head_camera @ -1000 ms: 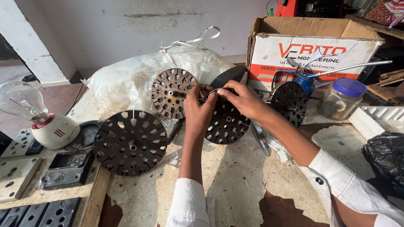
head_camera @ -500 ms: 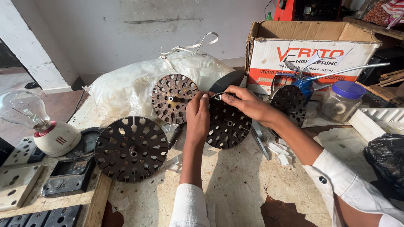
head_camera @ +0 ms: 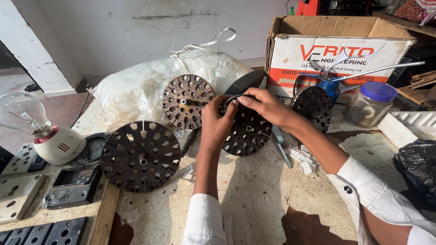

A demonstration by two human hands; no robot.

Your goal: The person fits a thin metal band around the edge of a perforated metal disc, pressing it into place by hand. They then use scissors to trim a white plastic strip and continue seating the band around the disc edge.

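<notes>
Dusty workbench: left hand (head_camera: 217,121) & right hand (head_camera: 267,105) both pinched shut on slotted stator disc (head_camera: 245,131); propped upright, could slip sideways.

The dark round slotted metal disc (head_camera: 247,131) I gripped stood tilted on the dusty workbench (head_camera: 254,199), its upper edge raised.

Left edge: a clear light bulb (head_camera: 20,113) is standing in a white holder (head_camera: 59,145).
Back: a white plastic bag (head_camera: 136,86) is lying against the wall.
Right: a cardboard box (head_camera: 336,54) is standing behind a blue-lidded jar (head_camera: 370,104).
Front left: a large dark slotted disc (head_camera: 141,156) is lying flat on the bench (head_camera: 254,199).
</notes>
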